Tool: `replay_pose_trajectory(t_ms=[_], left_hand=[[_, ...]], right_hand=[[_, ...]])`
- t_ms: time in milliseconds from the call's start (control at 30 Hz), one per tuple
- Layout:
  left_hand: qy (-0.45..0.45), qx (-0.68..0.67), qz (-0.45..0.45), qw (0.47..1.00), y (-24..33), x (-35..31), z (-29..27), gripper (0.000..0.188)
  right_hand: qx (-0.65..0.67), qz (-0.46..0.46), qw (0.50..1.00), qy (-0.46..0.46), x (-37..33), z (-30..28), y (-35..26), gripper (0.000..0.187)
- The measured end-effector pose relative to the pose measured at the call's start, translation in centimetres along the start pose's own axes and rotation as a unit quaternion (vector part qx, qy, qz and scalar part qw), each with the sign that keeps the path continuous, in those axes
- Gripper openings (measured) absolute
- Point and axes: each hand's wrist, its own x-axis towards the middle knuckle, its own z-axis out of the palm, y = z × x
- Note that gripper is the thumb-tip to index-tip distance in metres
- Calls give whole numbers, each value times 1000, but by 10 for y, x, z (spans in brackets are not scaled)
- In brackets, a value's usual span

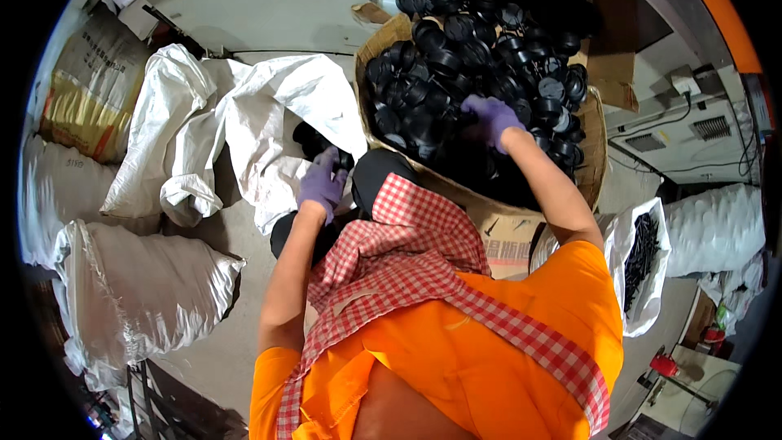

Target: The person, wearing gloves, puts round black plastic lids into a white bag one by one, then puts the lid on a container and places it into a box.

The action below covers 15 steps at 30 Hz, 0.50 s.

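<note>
My right hand [494, 120], in a purple glove, reaches into a heap of black round plastic caps [456, 57]. Its fingers look apart against the pile, with some fingertips hidden. The caps fill a large cardboard box [604, 159] in front of me. On the left, my left hand [322, 183], also gloved in purple, bends its fingers at a dark cap by the mouth of a white woven sack [273, 106]. More black parts [309, 140] show inside that sack.
Full white sacks [155, 285] stand at the left, below a yellow-and-white printed bag [98, 85]. To my right, an open white bag [648, 305] holds thin black parts [642, 257]. A cable [688, 118] runs along the grey cabinet behind it.
</note>
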Motion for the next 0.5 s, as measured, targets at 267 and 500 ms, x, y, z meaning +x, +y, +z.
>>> replay_pose_trajectory(t_ms=[267, 500], left_hand=[[-13, -365, 99, 926, 68, -16, 4, 58], [-220, -610, 31, 761, 114, -20, -48, 72]], right_hand=[[238, -115, 934, 241, -13, 6, 13, 39], [128, -337, 924, 124, -54, 3, -57, 22]])
